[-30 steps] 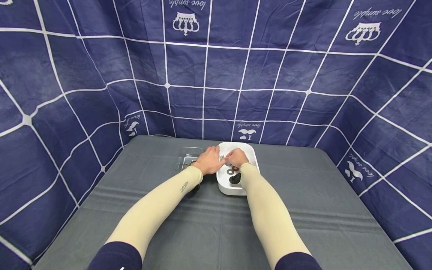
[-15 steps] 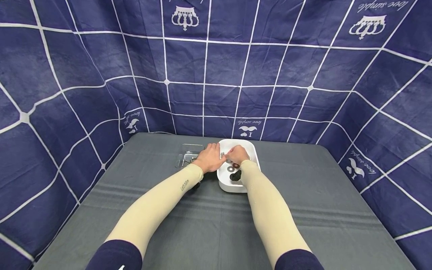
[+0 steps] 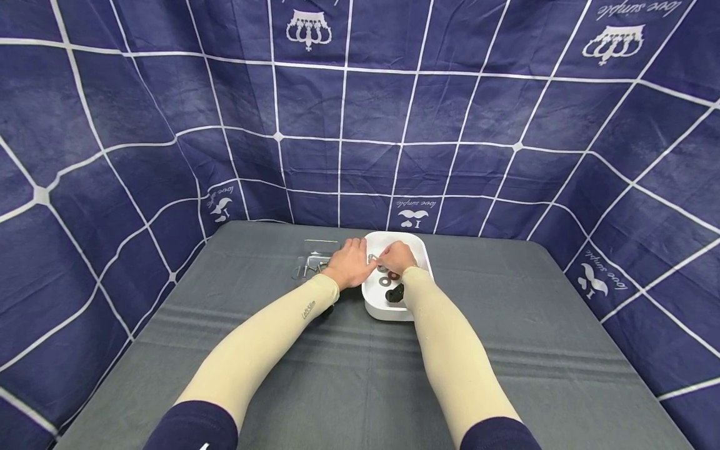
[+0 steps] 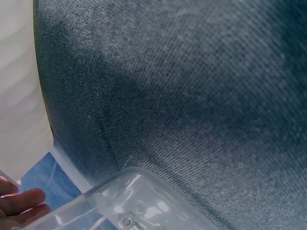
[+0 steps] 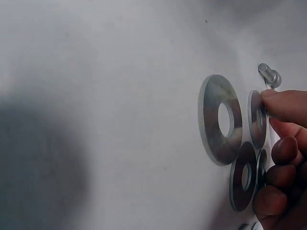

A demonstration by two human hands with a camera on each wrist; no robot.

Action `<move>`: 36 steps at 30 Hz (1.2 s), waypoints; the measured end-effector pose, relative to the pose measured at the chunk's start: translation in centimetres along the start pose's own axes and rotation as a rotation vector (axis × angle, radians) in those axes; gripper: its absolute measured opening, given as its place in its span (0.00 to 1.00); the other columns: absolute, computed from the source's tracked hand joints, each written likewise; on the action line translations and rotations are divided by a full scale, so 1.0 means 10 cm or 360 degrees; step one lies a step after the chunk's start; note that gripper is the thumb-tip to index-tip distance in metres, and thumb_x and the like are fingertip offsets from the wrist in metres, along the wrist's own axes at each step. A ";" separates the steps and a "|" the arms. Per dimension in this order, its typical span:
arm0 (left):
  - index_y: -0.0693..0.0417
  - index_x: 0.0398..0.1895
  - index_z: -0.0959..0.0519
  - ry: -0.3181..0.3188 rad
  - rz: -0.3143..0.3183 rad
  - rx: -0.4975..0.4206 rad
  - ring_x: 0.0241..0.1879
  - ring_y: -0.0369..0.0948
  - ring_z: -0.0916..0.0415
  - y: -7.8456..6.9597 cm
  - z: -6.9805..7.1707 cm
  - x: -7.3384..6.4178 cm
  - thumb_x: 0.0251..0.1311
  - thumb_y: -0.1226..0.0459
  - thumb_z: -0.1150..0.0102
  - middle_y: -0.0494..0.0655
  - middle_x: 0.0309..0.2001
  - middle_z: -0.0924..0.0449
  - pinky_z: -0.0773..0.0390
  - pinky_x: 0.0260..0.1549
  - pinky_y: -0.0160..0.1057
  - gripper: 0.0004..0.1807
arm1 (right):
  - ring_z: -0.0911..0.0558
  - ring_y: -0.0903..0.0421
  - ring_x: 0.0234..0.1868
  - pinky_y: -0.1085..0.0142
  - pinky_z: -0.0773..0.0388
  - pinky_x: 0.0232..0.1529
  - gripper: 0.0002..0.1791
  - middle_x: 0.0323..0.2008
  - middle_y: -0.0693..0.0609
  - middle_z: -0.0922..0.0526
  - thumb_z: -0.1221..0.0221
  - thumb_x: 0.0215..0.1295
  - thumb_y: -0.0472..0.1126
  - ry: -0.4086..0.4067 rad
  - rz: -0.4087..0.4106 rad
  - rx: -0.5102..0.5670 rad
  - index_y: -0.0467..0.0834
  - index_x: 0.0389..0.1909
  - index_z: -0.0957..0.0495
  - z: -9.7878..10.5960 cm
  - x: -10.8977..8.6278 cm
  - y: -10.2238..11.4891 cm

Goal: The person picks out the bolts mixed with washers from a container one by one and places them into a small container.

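In the head view my left hand (image 3: 350, 262) rests along the left rim of a white bin (image 3: 399, 312), fingers straight and thumb reaching over the inside. My right hand (image 3: 396, 257) is down inside the bin with its fingers curled. The right wrist view shows its fingertips (image 5: 271, 100) at the edge of a small flat washer (image 5: 253, 127); I cannot tell whether they pinch it. A larger washer (image 5: 208, 132) lies beside it, and another washer (image 5: 236, 187) below. Just past the fingertips lies a short bolt (image 5: 269, 75).
A clear plastic tray (image 3: 297, 272) with several bolts stands left of the bin, partly hidden by my left hand. Its rounded corner (image 4: 136, 175) shows in the left wrist view. Grey cloth (image 3: 365, 375) covers the table; a blue gridded curtain (image 3: 371, 169) hangs behind.
The bolt at the right fingertips has shifted slightly inside the bin. My right hand has moved only a little, and my left hand stays at the rim. The head view tilted slightly.
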State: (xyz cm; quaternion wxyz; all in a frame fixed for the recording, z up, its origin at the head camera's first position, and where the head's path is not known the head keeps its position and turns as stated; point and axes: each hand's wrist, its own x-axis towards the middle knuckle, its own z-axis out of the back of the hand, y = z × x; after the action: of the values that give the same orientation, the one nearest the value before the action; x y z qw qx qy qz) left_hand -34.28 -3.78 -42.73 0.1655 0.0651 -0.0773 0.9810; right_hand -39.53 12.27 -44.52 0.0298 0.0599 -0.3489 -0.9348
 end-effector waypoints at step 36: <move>0.70 0.69 0.37 0.0033 -0.0051 0.0109 0.64 0.56 0.32 0.00 0.08 -0.02 0.70 0.46 0.54 0.63 0.60 0.28 0.33 0.68 0.49 0.38 | 0.24 0.61 0.19 0.71 0.29 0.24 0.08 0.22 0.52 0.17 0.38 0.59 0.38 -0.0089 0.0224 -0.0170 0.39 0.30 0.12 0.08 -0.05 -0.06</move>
State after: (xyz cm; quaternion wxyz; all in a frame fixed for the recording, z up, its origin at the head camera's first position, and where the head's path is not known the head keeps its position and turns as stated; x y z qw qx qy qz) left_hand -34.03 -3.93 -41.96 0.1797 0.0619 -0.0410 0.9809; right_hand -39.14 13.24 -44.27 0.0890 0.0075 -0.3025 -0.9490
